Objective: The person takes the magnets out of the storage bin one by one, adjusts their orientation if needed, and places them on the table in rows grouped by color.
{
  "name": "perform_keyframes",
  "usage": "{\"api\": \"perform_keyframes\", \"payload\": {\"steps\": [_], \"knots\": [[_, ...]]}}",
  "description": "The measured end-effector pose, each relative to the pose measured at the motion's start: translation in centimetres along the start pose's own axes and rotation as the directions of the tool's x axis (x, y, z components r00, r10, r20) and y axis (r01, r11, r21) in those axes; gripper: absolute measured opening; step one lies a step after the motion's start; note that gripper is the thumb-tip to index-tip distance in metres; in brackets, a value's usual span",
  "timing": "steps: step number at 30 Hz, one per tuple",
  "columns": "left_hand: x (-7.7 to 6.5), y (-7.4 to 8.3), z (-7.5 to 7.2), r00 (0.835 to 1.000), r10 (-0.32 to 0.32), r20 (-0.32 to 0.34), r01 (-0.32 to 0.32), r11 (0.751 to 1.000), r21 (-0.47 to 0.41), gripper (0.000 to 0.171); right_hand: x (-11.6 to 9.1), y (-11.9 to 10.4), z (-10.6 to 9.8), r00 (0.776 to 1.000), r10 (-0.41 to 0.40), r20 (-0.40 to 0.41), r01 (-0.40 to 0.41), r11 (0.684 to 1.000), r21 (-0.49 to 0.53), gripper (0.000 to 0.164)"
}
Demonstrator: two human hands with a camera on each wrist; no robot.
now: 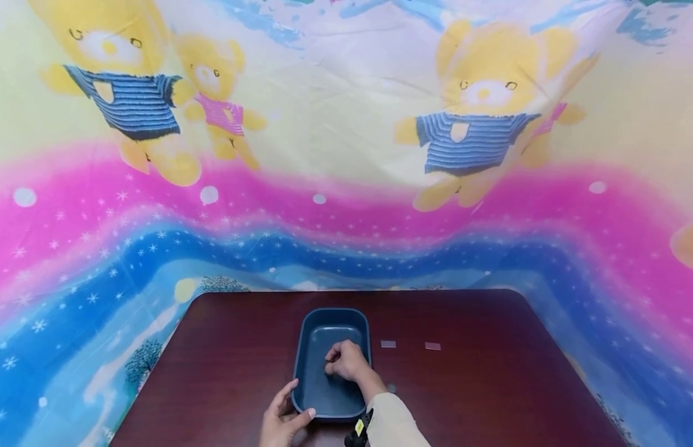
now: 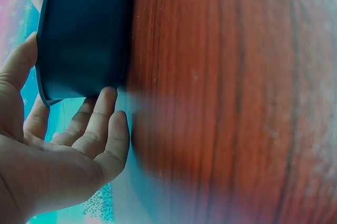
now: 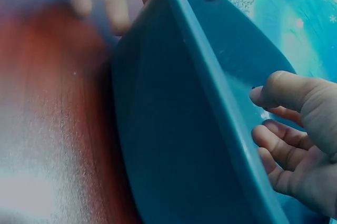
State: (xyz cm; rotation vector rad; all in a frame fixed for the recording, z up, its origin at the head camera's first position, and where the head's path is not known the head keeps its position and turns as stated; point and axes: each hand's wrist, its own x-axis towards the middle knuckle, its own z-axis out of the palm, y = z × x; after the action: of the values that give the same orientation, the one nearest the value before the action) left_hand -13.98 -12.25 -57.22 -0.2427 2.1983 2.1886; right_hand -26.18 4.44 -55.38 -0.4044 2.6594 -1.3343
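A deep dark teal plastic tray (image 1: 304,347) stands on the table. My left hand (image 1: 281,416) holds its near left corner, fingers along the outer wall and thumb at the near rim; the left wrist view shows this hand (image 2: 68,145) around the tray's end (image 2: 84,34). Inside the tray is my right hand (image 1: 346,361), thumb and fingertips drawn together low over the floor. In the right wrist view, a small dark thing (image 3: 254,88) shows at the thumb tip of this hand (image 3: 300,134); the fingers hide most of it, so its kind is unclear.
Two small flat pale rectangles (image 1: 388,344) (image 1: 432,346) lie on the brown wooden table (image 1: 480,385) right of the tray. A small grey round thing (image 1: 391,388) lies beside my right wrist. Behind the table hangs a cloth (image 1: 335,155) printed with bears.
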Motion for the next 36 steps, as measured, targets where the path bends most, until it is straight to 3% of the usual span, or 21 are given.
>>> {"api": "perform_keyframes", "payload": {"steps": [9,14,23,36], "knots": [[0.2,-0.4,0.3,1.0,-0.026,0.007,0.026,0.999,-0.029,0.075,-0.9,0.2,-0.6,0.998,-0.023,0.052,0.024,0.999,-0.031,0.01],[0.1,-0.6,0.5,1.0,0.005,0.016,-0.005,1.0,-0.028,0.074,-2.4,0.0,-2.2,0.993,-0.114,0.017,0.115,0.986,-0.122,0.011],[-0.1,-0.3,-0.1,1.0,-0.006,-0.008,0.006,0.999,-0.041,0.075,-3.7,-0.4,-4.0,0.968,-0.251,-0.029,0.246,0.962,-0.118,0.012],[0.0,-0.3,0.2,1.0,-0.014,-0.024,0.013,0.998,-0.062,0.075,-6.3,1.3,-6.1,0.966,-0.246,-0.078,0.242,0.968,-0.064,0.014]]}}
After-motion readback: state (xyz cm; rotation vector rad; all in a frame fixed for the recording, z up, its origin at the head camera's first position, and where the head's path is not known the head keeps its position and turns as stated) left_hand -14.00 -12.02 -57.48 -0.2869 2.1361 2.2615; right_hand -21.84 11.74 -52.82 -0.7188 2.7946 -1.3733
